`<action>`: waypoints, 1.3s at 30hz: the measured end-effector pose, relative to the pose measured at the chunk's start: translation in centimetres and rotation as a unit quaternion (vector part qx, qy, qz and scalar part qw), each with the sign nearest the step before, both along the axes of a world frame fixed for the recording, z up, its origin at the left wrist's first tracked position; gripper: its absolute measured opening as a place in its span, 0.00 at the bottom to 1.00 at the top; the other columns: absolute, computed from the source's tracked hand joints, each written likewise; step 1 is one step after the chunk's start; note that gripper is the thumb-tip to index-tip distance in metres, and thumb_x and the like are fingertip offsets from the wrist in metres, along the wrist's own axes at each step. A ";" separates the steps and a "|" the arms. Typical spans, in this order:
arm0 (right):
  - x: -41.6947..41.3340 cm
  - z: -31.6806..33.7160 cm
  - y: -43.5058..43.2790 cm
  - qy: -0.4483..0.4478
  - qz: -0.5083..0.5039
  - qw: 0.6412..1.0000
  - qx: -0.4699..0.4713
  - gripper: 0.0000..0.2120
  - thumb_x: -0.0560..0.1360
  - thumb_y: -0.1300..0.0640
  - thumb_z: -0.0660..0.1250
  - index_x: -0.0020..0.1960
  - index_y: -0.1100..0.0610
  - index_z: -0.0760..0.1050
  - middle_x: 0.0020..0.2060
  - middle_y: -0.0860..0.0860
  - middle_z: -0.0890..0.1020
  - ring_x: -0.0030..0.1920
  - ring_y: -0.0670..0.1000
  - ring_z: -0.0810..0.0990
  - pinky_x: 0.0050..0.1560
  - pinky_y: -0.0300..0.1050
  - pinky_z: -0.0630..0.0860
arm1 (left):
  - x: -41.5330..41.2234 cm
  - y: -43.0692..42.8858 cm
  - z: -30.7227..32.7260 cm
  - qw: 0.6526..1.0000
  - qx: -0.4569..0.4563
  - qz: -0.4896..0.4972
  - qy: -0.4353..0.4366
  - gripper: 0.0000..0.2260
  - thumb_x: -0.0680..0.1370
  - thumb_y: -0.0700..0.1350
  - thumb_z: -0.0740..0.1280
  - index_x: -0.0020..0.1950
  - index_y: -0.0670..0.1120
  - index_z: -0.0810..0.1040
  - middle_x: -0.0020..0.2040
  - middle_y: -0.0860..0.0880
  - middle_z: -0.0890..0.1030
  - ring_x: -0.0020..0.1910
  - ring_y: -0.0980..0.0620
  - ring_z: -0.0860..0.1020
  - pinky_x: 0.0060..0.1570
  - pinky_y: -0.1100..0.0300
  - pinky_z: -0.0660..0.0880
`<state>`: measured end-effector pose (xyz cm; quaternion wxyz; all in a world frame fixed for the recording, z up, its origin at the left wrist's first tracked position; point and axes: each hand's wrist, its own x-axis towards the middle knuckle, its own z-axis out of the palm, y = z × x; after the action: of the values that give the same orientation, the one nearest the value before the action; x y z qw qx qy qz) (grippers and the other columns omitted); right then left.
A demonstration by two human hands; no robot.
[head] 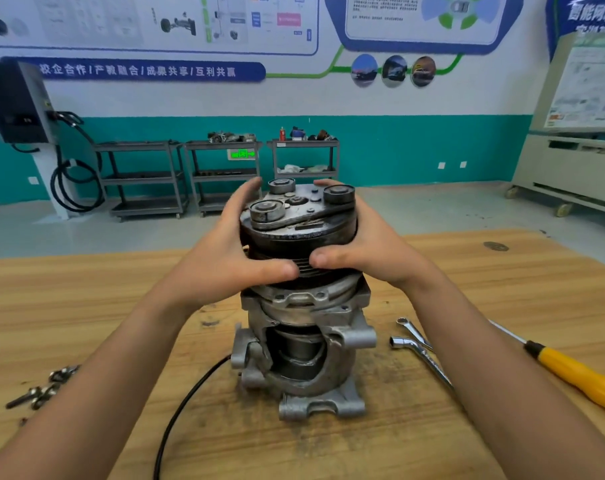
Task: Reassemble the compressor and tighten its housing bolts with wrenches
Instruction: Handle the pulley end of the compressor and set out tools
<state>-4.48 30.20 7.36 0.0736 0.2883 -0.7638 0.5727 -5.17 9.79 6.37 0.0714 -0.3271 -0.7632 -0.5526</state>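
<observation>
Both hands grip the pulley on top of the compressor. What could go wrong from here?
The compressor stands upright on a small foot; a sideways push from the left hand or right hand on the pulley may tip it.
Both thumbs lie near the pulley's lower edge and may be pinched.
The left forearm may sweep the loose bolts away.

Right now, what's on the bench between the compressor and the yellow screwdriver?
In the head view, a ring spanner and a socket wrench lie there, partly hidden by the right forearm.

The blue wall banner (pixel 134 70) reads "校企合作 / 产教融合 / 成果共享 / 互利共赢".
</observation>
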 end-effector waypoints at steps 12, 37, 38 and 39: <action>0.5 -1.7 -1.3 0.021 -0.139 0.984 -0.111 0.34 0.49 0.41 0.77 0.53 0.46 0.74 0.48 0.42 0.83 0.50 0.41 0.82 0.52 0.43 0.78 | -2.2 2.0 0.4 0.997 0.071 -0.025 0.027 0.48 0.49 0.65 0.78 0.65 0.50 0.67 0.57 0.55 0.79 0.55 0.59 0.79 0.50 0.67 0.74; 1.7 -1.9 -1.6 0.061 -0.185 0.980 -0.043 0.48 0.47 0.37 0.76 0.64 0.46 0.66 0.54 0.40 0.79 0.57 0.40 0.77 0.61 0.45 0.74 | -1.8 1.8 -0.9 0.994 0.087 -0.027 0.057 0.43 0.57 0.58 0.76 0.65 0.43 0.64 0.58 0.50 0.76 0.57 0.59 0.77 0.55 0.65 0.73; 1.8 -1.8 -1.7 0.057 -0.188 0.980 -0.043 0.48 0.47 0.36 0.76 0.64 0.47 0.67 0.54 0.40 0.80 0.57 0.40 0.78 0.60 0.47 0.75 | -1.8 1.9 -0.8 0.994 0.087 -0.033 0.054 0.45 0.56 0.63 0.76 0.65 0.43 0.64 0.59 0.48 0.75 0.58 0.58 0.77 0.55 0.64 0.73; 1.9 -1.8 -1.8 0.056 -0.195 0.978 -0.041 0.47 0.47 0.35 0.75 0.64 0.46 0.67 0.54 0.40 0.80 0.56 0.40 0.78 0.59 0.47 0.76 | -1.7 1.9 -0.7 0.994 0.086 -0.038 0.051 0.47 0.56 0.66 0.75 0.66 0.43 0.64 0.60 0.48 0.75 0.58 0.58 0.77 0.56 0.63 0.73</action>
<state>-2.63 28.42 5.53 0.2384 0.1625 -0.7757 0.5613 -6.87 11.72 5.69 0.1175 -0.3762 -0.6954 -0.6009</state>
